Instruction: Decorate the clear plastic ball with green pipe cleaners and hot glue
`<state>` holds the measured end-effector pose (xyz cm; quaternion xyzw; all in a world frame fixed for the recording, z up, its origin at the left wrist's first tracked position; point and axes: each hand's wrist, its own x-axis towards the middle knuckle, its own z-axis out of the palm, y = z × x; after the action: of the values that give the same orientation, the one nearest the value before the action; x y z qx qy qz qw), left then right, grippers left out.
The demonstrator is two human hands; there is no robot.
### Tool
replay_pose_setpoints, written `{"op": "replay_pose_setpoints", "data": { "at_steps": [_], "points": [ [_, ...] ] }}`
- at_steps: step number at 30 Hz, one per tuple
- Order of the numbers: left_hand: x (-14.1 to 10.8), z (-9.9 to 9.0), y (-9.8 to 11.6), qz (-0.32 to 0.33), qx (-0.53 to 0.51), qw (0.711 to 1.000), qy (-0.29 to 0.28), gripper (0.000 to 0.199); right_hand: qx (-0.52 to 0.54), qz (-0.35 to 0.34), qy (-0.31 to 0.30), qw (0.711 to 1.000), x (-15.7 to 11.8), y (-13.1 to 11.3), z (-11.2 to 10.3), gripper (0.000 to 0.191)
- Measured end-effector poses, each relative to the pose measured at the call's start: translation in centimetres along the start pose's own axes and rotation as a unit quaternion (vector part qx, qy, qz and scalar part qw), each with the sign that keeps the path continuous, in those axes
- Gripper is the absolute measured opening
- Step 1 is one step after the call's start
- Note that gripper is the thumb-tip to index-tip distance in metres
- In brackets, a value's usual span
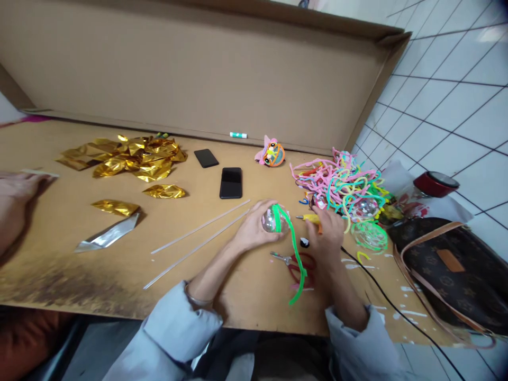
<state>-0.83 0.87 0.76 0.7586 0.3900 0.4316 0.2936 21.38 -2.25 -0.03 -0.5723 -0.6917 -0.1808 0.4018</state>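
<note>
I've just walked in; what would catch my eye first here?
Probably the bright green strip trailing from the clear ball in the left hand, near the middle. Next, the tangle of colourful strips to the right, beside the dark-topped jar. Then the shiny gold foil heaped toward the left.

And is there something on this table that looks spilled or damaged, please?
Yes: the table has a dark patch along its front left edge, unlike the surrounding tan. White smears, perhaps spilled glue, mark its right side beside the handbag.
</note>
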Motion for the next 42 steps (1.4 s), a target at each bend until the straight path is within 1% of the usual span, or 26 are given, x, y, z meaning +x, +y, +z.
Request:
{"op": "replay_pose_setpoints", "data": {
  "at_steps": [3, 5, 8, 11, 15, 18, 20, 23, 27, 34, 42],
  "points": [
    [0.0, 0.1, -0.3, -0.001, 0.005, 1.0, 0.001, 0.079, 0.107, -0.093, 0.014, 0.99, 0.5, -2.6, -0.2, 0.032],
    [0.0, 0.2, -0.4, 0.004, 0.004, 1.0, 0.002, 0.078, 0.159, -0.117, 0.03, 0.98, 0.8, -3.9, -0.2, 0.032],
    [0.0, 0.2, -0.4, 0.024, -0.01, 1.0, 0.002, 0.074, 0.213, -0.12, 0.042, 0.969, 1.2, -4.8, -0.2, 0.025],
    [0.0, 0.2, -0.2, 0.029, -0.017, 0.999, 0.001, 0.074, 0.254, -0.1, 0.037, 0.961, 1.4, -4.9, -0.1, 0.021],
    [0.0, 0.0, 0.0, 0.014, -0.022, 1.0, -0.006, 0.076, 0.265, -0.056, 0.02, 0.962, 1.3, -4.7, 0.1, 0.023],
    [0.1, -0.1, 0.2, 0.005, -0.028, 0.999, -0.017, 0.077, 0.279, -0.051, 0.022, 0.959, 1.2, -4.7, 0.4, 0.023],
    [0.1, -0.1, 0.2, 0.003, -0.031, 0.999, -0.014, 0.077, 0.299, -0.056, 0.026, 0.952, 1.1, -4.7, 0.6, 0.024],
    [0.1, -0.1, 0.3, 0.005, -0.037, 0.999, -0.013, 0.076, 0.326, -0.089, 0.051, 0.94, 1.0, -4.7, 0.8, 0.021],
    [0.1, -0.2, 0.4, 0.001, -0.032, 0.999, -0.02, 0.075, 0.315, -0.129, 0.063, 0.938, 0.9, -4.5, 0.8, 0.022],
    [0.1, -0.2, 0.4, 0.0, -0.029, 0.999, -0.027, 0.075, 0.31, -0.154, 0.044, 0.937, 0.9, -4.1, 0.4, 0.022],
    [0.0, -0.2, 0.5, 0.005, -0.024, 0.999, -0.03, 0.074, 0.307, -0.15, 0.054, 0.938, 0.7, -4.2, 0.8, 0.022]
  ]
}}
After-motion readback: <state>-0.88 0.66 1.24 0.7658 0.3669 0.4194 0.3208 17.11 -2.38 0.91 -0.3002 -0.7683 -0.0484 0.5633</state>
